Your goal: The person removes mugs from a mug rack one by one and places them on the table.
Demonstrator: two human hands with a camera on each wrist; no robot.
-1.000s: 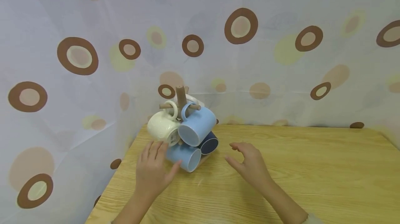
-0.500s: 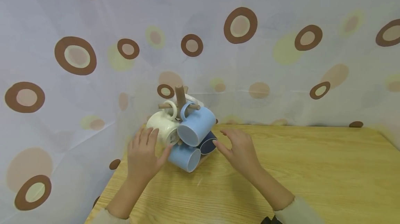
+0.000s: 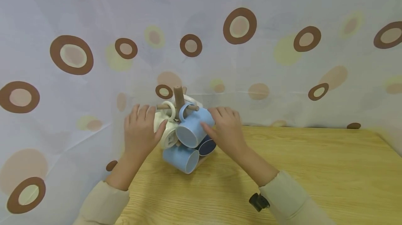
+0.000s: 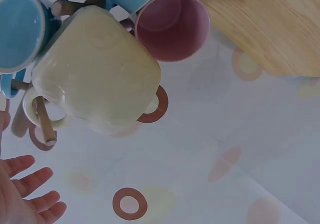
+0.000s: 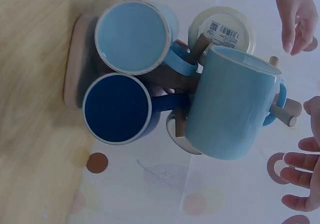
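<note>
My left hand (image 3: 139,132) is beside the cream mug (image 3: 169,132), its fingers spread and holding nothing. In the left wrist view these fingers (image 4: 32,176) stand apart from the mug's handle. On the other side my right hand (image 3: 226,130) overlaps the upper light blue mug (image 3: 196,124) in the head view. A gap shows between this right hand (image 5: 307,171) and the mug in the right wrist view. Both mugs hang by their handles from pegs of a wooden mug tree (image 3: 178,96). Lower hang another light blue mug (image 3: 179,158) and a dark blue mug (image 5: 117,109).
A pink mug (image 4: 172,27) hangs low on the tree, and a white mug (image 3: 191,100) is at the back. The tree's base (image 5: 77,62) stands on a wooden table (image 3: 298,169) near a patterned cloth backdrop (image 3: 267,61). A black strap piece (image 3: 259,202) sits by my right sleeve.
Both hands have moved up and forward, from in front of the lower mugs to either side of the upper cream and light blue mugs. The mugs still hang on the tree.
</note>
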